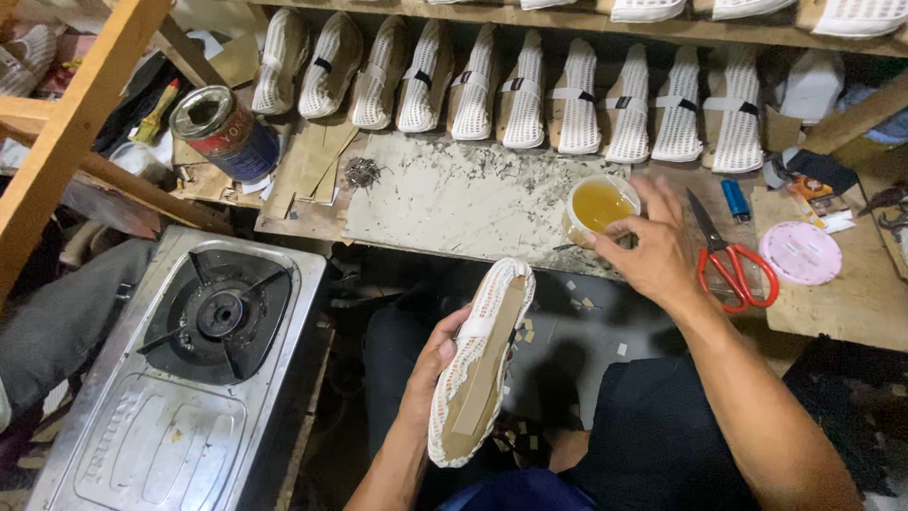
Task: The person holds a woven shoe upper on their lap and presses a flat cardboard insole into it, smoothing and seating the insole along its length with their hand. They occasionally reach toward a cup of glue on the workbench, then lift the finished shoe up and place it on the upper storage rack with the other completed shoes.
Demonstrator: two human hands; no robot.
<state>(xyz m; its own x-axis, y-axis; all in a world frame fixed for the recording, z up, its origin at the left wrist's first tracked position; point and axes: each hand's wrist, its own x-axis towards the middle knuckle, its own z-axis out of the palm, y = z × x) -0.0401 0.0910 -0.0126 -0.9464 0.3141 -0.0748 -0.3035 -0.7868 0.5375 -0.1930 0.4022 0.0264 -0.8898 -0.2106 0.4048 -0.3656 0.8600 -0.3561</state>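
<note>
1. Nearest the camera, over the person's lap, the left hand (437, 364) closes its fingers around the edge of a white mesh shoe upper (478, 364) turned sole-side up, its tan insole board facing the camera.
2. The upper looks light and soft, the mesh likely to crumple; the board seems the stiffer part, so a grip along the rim beside the board should hold it best.
3. Farther out, the right hand (653, 251) reaches to a small cup of amber liquid (600, 205) at the workbench (454, 203) edge; the fingers curl at its rim, but whether they grip it cannot be told. It looks easy to spill.
4. Red-handled scissors (733, 265) lie just beside that hand.
5. Farthest back, a row of matching uppers (525, 90) leans on the shelf.
</note>
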